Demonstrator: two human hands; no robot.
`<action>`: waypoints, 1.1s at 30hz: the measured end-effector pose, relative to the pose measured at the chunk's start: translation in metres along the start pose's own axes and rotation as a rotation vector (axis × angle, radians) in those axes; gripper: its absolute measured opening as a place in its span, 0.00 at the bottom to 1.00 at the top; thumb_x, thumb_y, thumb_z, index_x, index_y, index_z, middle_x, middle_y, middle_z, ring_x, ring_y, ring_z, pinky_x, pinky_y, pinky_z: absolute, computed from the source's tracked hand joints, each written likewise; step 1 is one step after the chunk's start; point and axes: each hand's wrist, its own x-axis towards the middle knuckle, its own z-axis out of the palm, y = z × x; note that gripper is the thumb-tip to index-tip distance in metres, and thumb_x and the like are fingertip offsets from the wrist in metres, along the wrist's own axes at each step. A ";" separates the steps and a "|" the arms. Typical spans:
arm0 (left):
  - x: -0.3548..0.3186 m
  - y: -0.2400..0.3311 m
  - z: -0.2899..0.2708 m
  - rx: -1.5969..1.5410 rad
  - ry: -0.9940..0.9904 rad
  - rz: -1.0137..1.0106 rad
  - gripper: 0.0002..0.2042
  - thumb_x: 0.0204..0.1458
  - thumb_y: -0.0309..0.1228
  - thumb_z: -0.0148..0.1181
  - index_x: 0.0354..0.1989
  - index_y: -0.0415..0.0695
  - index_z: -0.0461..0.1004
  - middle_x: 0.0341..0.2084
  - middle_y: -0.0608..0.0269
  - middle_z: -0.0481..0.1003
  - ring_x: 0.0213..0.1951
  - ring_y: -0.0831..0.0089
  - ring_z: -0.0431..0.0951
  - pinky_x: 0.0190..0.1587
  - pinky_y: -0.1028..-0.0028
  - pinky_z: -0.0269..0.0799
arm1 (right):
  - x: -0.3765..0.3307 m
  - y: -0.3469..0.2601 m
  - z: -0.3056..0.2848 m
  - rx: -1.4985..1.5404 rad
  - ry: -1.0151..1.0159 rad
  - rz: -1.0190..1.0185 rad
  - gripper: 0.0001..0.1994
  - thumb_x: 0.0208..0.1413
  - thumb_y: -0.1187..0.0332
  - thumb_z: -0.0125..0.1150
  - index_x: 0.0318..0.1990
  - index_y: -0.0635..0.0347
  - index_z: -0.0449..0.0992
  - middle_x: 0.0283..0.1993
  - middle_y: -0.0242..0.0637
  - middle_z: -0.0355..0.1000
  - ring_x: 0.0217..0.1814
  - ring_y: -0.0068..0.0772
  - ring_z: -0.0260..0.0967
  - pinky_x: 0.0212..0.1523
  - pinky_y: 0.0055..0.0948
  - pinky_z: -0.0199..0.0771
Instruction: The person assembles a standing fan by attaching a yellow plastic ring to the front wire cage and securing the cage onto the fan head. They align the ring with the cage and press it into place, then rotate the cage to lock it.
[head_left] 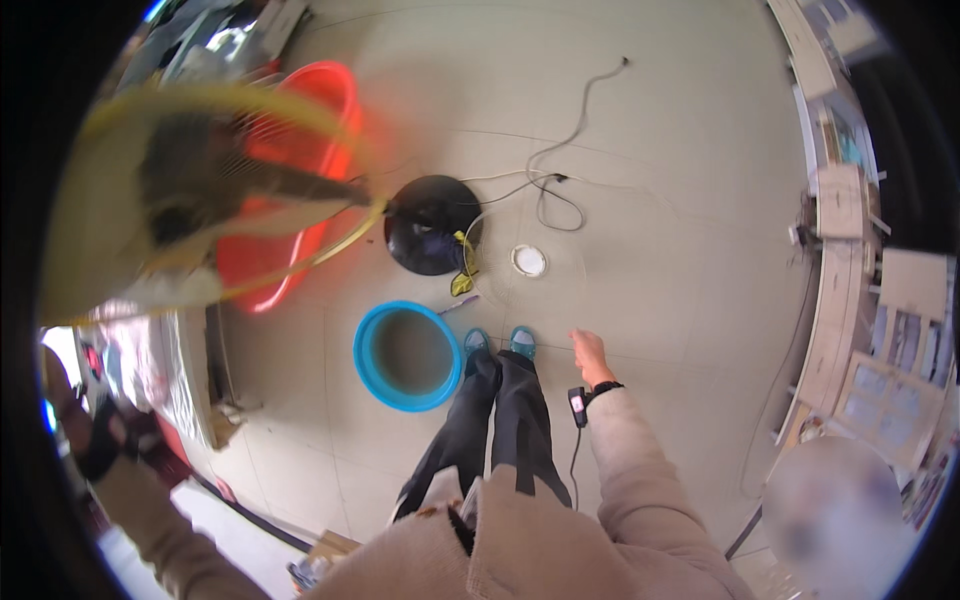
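A standing fan with a yellow-rimmed guard (330, 245) and a dark motor looms at the upper left, smeared by motion. Its pole runs to a round black base (420, 235) on the floor. At the far left edge my left hand (70, 410) is raised close to the guard's lower rim; blur and shadow hide its fingers, so I cannot tell whether it grips the rim. My right hand (590, 358) hangs over the floor right of my feet, its fingers curled in with nothing showing in them. A yellow and dark cloth (463, 275) lies against the base.
Left of my feet stands a blue basin (365, 370) of murky water, with a red tub (270, 255) behind the fan. Ahead lie a round white piece (528, 261), a purple stick-like item (460, 304) and a loose power cord (545, 155). Wooden cabinets (840, 290) line the right.
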 end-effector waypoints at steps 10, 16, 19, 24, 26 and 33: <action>-0.359 0.174 0.131 -0.395 -1.082 -0.574 0.16 0.59 0.35 0.47 0.49 0.34 0.68 0.46 0.52 0.72 0.44 0.63 0.74 0.47 0.68 0.70 | 0.186 0.112 0.031 -0.593 0.317 -0.313 0.16 0.46 0.58 0.63 0.39 0.58 0.76 0.36 0.46 0.75 0.41 0.48 0.73 0.41 0.42 0.72; -0.471 0.183 0.162 -0.306 -1.539 -0.888 0.17 0.59 0.34 0.47 0.50 0.34 0.67 0.47 0.52 0.71 0.45 0.64 0.73 0.48 0.69 0.69 | 0.270 0.203 0.069 -0.964 0.076 -0.299 0.21 0.42 0.58 0.68 0.43 0.56 0.74 0.34 0.41 0.75 0.41 0.47 0.72 0.40 0.44 0.71; -0.489 0.171 0.168 -0.245 -1.630 -0.966 0.17 0.59 0.34 0.47 0.51 0.35 0.66 0.48 0.53 0.71 0.46 0.64 0.73 0.48 0.69 0.69 | 0.296 0.248 0.094 -1.100 0.100 -0.359 0.15 0.43 0.61 0.66 0.36 0.58 0.74 0.30 0.38 0.73 0.36 0.41 0.73 0.35 0.39 0.73; -0.494 0.149 0.176 -0.172 -1.686 -1.021 0.18 0.60 0.34 0.46 0.53 0.35 0.65 0.50 0.53 0.70 0.47 0.65 0.72 0.50 0.70 0.68 | 0.323 0.279 0.129 -1.364 0.326 -0.501 0.03 0.46 0.68 0.56 0.28 0.53 0.73 0.23 0.30 0.70 0.28 0.28 0.72 0.27 0.31 0.72; -0.492 0.142 0.180 -0.166 -1.683 -1.029 0.18 0.60 0.34 0.46 0.53 0.35 0.65 0.50 0.54 0.70 0.48 0.65 0.72 0.50 0.70 0.68 | 0.333 0.276 0.129 -1.365 0.345 -0.539 0.02 0.46 0.69 0.55 0.29 0.53 0.71 0.24 0.32 0.69 0.29 0.31 0.71 0.27 0.33 0.71; -0.450 0.106 0.181 -0.188 -1.512 -0.940 0.19 0.60 0.34 0.46 0.56 0.36 0.64 0.52 0.54 0.68 0.49 0.66 0.71 0.52 0.71 0.67 | 0.313 0.231 0.105 -1.257 0.221 -0.681 0.03 0.45 0.69 0.54 0.28 0.54 0.70 0.26 0.34 0.68 0.32 0.38 0.70 0.30 0.37 0.70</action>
